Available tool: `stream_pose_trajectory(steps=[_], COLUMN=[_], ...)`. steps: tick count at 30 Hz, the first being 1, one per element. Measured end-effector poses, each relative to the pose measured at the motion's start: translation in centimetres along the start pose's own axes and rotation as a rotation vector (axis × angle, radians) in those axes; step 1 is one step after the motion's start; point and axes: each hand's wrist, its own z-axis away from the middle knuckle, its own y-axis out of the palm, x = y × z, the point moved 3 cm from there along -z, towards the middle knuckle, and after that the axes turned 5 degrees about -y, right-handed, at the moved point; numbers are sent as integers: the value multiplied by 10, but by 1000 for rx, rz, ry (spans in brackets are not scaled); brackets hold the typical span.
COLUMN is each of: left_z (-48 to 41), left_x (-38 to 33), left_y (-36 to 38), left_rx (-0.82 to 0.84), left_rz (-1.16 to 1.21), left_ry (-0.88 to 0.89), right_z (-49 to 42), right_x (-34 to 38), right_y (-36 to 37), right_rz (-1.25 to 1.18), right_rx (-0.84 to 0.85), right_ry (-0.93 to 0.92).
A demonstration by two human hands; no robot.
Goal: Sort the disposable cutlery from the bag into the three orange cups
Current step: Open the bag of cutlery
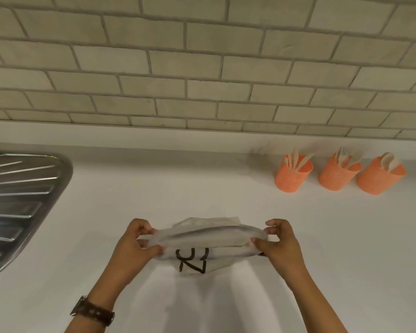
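Note:
A pale cloth bag (202,239) with black lettering is held above the white counter (178,188), stretched flat between both hands. My left hand (136,245) pinches its left edge and my right hand (277,241) pinches its right edge. Three orange perforated cups stand in a row at the back right. The left cup (292,177) holds pale knives, the middle cup (336,175) holds forks, and the right cup (378,180) holds spoons. The bag's inside is hidden.
A steel sink drainboard (19,200) with ridges fills the left side of the counter. A tiled wall (202,68) rises behind the counter. A dark watch (93,311) sits on my left wrist.

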Motion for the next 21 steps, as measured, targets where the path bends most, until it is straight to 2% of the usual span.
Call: stream_pose_trajectory(steps=[2, 4, 7, 9, 12, 14, 17, 19, 21], left_z=[6, 10, 13, 10, 2, 2, 0, -2, -4], left_x=[1, 5, 5, 12, 31, 38, 32, 24, 15], left_y=[-4, -5, 4, 16, 20, 23, 26, 26, 25], left_rx=[-142, -183, -75, 17, 14, 58, 121, 162, 246], left_rz=[-199, -232, -208, -221, -163, -359, -762, -726, -373], left_ry=[156, 211, 171, 26, -214, -150, 103, 135, 47], right_z=[1, -1, -4, -2, 6, 9, 9, 8, 8], right_x=[4, 3, -1, -4, -6, -10, -17, -18, -19], right_y=[-2, -3, -3, 0, 11, 19, 28, 33, 37], right_rz=[276, 326, 17, -327, -732, -890, -1056, -1131, -1154], right_rx=[-56, -68, 6, 102, 263, 300, 264, 245, 269], right_ry=[-148, -155, 59, 270, 538, 663, 783, 808, 799])
